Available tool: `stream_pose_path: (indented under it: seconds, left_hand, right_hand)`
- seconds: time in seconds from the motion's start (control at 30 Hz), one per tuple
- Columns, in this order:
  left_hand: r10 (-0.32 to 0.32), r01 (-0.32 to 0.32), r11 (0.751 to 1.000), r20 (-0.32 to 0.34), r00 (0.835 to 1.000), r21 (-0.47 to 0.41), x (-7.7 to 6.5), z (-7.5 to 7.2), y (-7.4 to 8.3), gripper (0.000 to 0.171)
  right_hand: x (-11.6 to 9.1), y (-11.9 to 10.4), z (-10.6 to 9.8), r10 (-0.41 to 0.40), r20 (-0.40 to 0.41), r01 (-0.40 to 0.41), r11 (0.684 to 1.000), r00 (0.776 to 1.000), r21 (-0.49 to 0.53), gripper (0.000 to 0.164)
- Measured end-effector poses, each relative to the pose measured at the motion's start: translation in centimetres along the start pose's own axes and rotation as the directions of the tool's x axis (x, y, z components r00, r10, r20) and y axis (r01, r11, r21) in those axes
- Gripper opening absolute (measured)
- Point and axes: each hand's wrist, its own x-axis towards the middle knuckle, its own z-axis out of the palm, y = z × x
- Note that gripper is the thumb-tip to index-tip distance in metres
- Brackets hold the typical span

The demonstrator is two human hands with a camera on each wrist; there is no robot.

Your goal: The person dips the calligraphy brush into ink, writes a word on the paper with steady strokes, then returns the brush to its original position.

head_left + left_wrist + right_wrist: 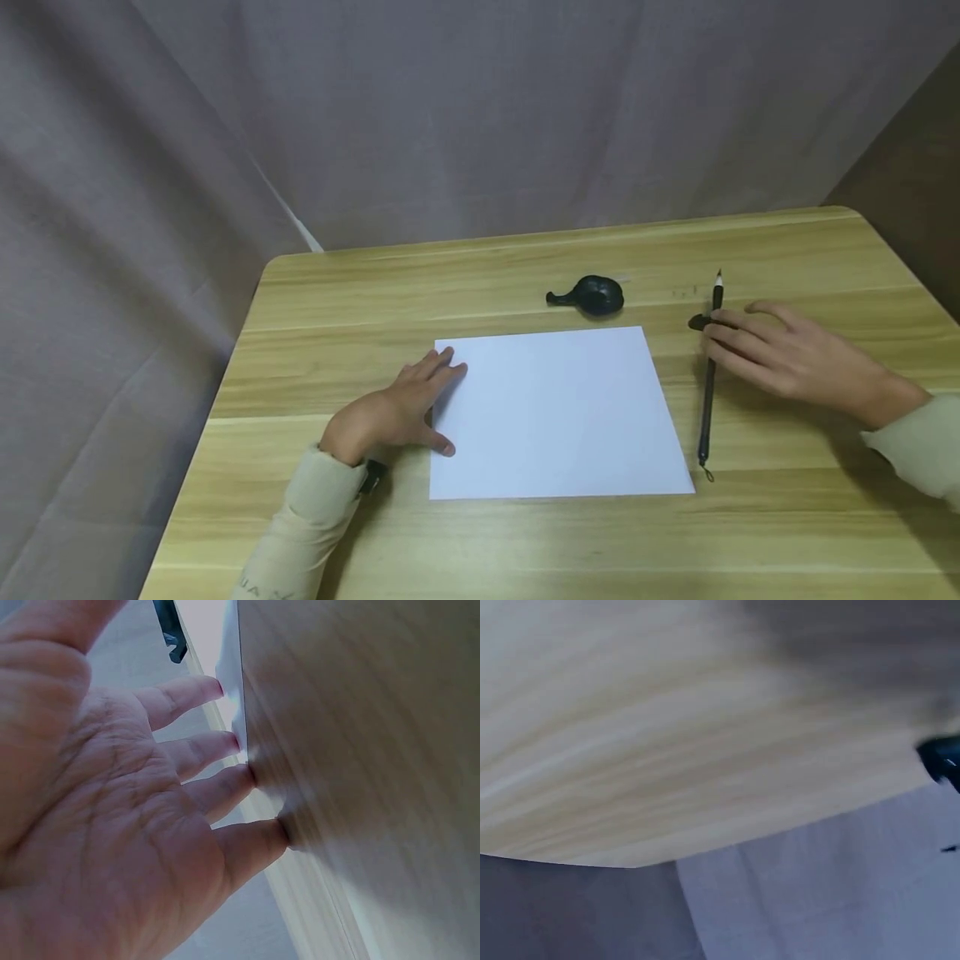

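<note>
A white sheet of paper (555, 417) lies on the wooden table. My left hand (405, 408) rests over its left edge with fingers spread. In the left wrist view, the fingertips (277, 832) press down at the paper's edge and the bare wood. Off the sheet's right side is a black writing brush (708, 408), pale-and-dark tip pointing away and a small loop at its near end. The fingers of my right hand (787, 354) reach loosely across its upper shaft, the thumb hidden. A small black rest (699, 322) shows beside the shaft, at the fingertips.
A glossy black gourd-shaped object (598, 296) with a thin neck sits behind the paper. Grey curtains (487, 125) hang behind the table (360, 317), along its far edge and left side. The right wrist view shows mostly tabletop (667, 772), with a dark blurred shape (941, 759) at right.
</note>
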Motion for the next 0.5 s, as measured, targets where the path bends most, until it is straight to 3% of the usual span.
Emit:
stream_pose_path:
  seconds: [0.17,0.27,0.4,0.5]
  left_hand:
    - [0.014,-0.014,1.000,-0.008,1.000,-0.003,-0.2,0.1,-0.2,0.113]
    - [0.012,-0.012,1.000,-0.006,1.000,-0.002,-0.2,0.1,-0.3,0.113]
    - [0.005,-0.005,1.000,-0.004,1.000,-0.003,-0.2,0.1,-0.3,0.114]
    - [0.010,-0.010,1.000,-0.005,1.000,-0.008,0.1,0.1,-0.4,0.114]
  right_hand:
    - [3.1,-0.6,-1.2,0.076,-0.135,-0.075,0.997,0.988,0.013,0.034]
    - [4.8,-1.2,-1.3,0.163,-0.236,-0.149,0.986,0.958,0.077,0.031]
    - [6.6,-2.1,-0.5,0.354,-0.366,-0.276,0.928,0.861,0.249,0.026]
    - [7.5,-2.5,0.6,0.501,-0.427,-0.372,0.859,0.752,0.353,0.032]
